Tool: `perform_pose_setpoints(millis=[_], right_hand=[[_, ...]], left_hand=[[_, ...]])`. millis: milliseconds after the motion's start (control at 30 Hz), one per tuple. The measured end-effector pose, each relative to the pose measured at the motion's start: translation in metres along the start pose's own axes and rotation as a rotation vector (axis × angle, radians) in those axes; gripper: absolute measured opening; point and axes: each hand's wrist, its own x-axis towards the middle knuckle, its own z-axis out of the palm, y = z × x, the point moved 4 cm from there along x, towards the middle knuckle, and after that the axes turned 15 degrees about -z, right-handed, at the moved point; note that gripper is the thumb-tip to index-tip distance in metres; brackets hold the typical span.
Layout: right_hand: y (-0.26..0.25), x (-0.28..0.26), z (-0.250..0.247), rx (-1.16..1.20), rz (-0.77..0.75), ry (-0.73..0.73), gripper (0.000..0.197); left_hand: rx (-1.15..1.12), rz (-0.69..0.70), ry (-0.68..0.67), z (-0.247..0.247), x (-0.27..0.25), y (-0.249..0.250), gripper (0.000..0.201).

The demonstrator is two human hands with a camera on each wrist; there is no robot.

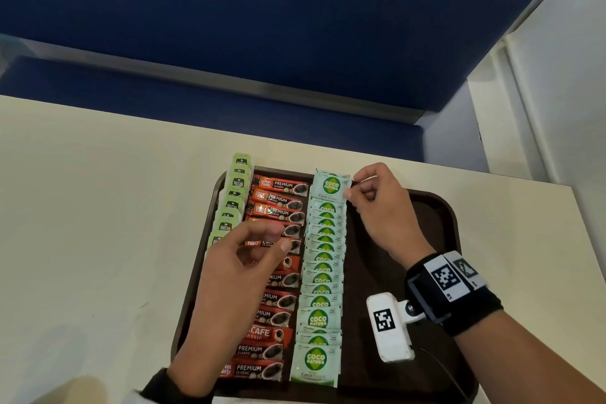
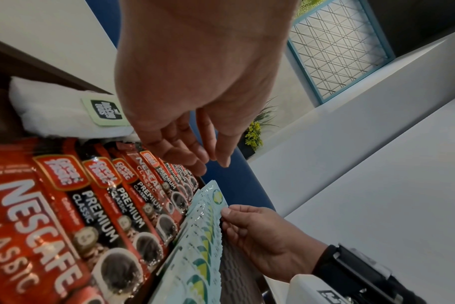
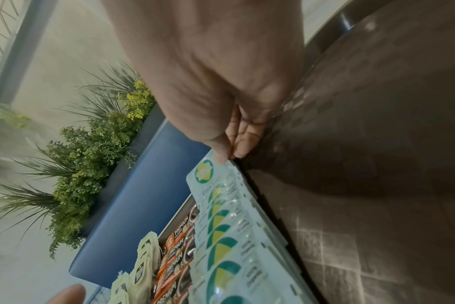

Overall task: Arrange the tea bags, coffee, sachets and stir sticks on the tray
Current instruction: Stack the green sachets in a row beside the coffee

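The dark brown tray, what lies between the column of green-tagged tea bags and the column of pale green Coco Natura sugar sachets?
A column of red coffee sticks, seen in the head view, with the left hand hovering over it.

Green tea bags [image 1: 231,203], red coffee sachets [image 1: 278,207] and pale sugar sachets [image 1: 323,259] lie in three overlapping rows on the brown tray [image 1: 436,223].

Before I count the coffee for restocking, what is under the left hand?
Under the left hand, which hovers holding nothing, lies the column of red coffee sachets on the brown tray. Those beneath palm and wrist are partly hidden, so a full count is not possible.
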Motion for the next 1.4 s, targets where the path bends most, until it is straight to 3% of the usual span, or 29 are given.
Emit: perform_pose_setpoints(millis=[400, 567, 833, 967, 1133, 1400], right_hand=[[-0.001, -0.003, -0.002, -0.019, -0.008, 0.035, 0.022], [-0.007, -0.022, -0.024, 0.031, -0.026, 0.122, 0.016], [-0.022, -0.159, -0.08, 0.124, 0.036, 0.179, 0.012], [-0.016, -0.245, -0.097, 0.122, 0.152, 0.235, 0.007], [-0.004, -0.343, -0.095, 0.033, 0.279, 0.203, 0.011], [0.018, -0.465, -0.041, -0.143, 0.348, 0.103, 0.02]], left_hand=[[0.004, 0.01, 0.014, -0.004, -0.004, -0.002, 0.013], [-0.017, 0.019, 0.007, -0.007, -0.019, -0.004, 0.011], [0.316, -0.003, -0.252, 0.016, -0.077, -0.041, 0.008], [0.656, 0.122, -0.389, 0.031, -0.11, -0.074, 0.011], [1.035, 0.22, -0.512, 0.02, -0.144, -0.116, 0.009], [1.316, 0.377, -0.521, 0.019, -0.155, -0.148, 0.05]])
